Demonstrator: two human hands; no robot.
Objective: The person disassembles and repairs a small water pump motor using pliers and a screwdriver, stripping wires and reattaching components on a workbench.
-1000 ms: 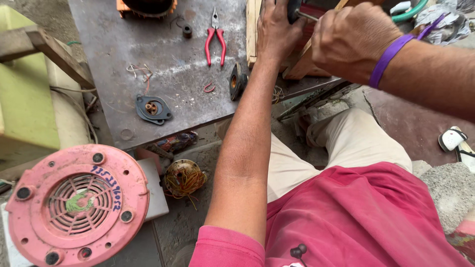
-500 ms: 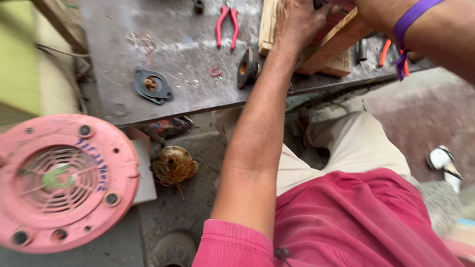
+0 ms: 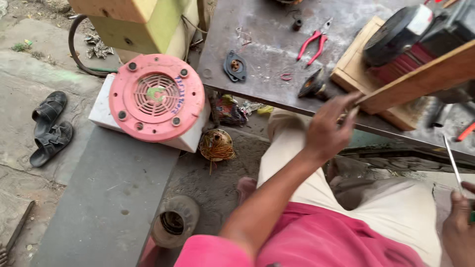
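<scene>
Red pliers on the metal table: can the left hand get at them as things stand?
Probably yes. The left hand is at the table's near edge, fingers spread, holding nothing. The red pliers lie bare on the tabletop beyond it, with only a small dark part between, off to one side.

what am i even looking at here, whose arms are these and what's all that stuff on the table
This is one view from a camera worn on a person's head, looking down at their own lap and arms. Their left hand touches the end of a wooden plank at the edge of a grey metal table. Their right hand, at the picture's corner, holds a thin metal rod. On the table lie red pliers, a dark gasket plate and a motor on a wooden board. A pink fan cover sits below.
</scene>
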